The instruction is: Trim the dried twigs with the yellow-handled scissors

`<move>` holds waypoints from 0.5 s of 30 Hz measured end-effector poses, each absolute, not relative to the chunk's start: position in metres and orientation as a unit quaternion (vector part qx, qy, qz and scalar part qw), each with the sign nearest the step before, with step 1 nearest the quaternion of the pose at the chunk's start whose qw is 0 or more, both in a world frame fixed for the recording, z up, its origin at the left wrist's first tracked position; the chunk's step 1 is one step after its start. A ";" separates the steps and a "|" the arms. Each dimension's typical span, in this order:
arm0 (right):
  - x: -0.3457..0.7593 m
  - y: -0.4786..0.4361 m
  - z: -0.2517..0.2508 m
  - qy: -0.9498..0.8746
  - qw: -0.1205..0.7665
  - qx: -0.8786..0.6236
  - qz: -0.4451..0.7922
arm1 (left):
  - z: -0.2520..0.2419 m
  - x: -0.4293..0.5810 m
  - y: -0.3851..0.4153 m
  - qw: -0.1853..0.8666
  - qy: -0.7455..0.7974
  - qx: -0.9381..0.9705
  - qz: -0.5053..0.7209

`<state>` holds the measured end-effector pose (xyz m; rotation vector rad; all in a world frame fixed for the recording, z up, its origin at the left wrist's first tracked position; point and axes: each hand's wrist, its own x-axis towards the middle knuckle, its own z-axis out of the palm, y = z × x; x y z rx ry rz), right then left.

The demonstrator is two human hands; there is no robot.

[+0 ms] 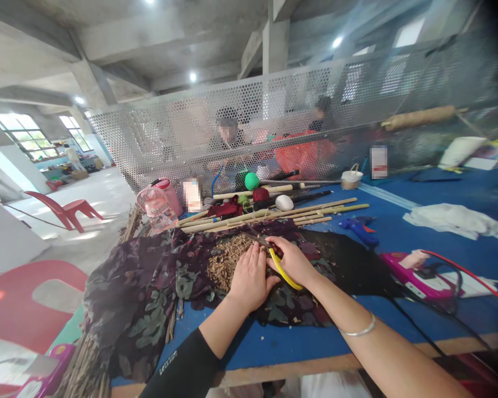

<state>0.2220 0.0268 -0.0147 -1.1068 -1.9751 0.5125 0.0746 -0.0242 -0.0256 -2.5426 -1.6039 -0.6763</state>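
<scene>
Blue table: stands before perforated metal screen at far side.
Dark floral cloth: spread across middle and left.
Brown chips: heaped mid-cloth.
Right hand: curled closed around yellow-handled scissors, blades angled far left.
Left hand: laid against chips, fingers straight, nearly together; cannot tell of any hold underneath.

The left sleeve is black with white lettering, the right bangle silver.

Ceiling lights, bright windows, stretched edges, dark upper-right corner
</scene>
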 end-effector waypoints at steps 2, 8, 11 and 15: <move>0.224 0.028 -0.015 -0.783 0.389 -0.438 0.208 | -0.024 0.073 -0.026 -0.030 -0.508 -0.820 -0.263; 0.232 0.036 -0.017 -0.777 0.371 -0.471 0.193 | -0.019 0.053 -0.014 -0.324 -0.447 -0.665 -0.503; 0.235 0.037 -0.015 -0.780 0.369 -0.468 0.190 | -0.016 0.038 -0.007 -0.326 -0.476 -0.587 -0.567; 0.239 0.035 -0.009 -0.788 0.350 -0.464 0.203 | -0.011 0.026 -0.005 -0.229 -0.571 -0.558 -0.557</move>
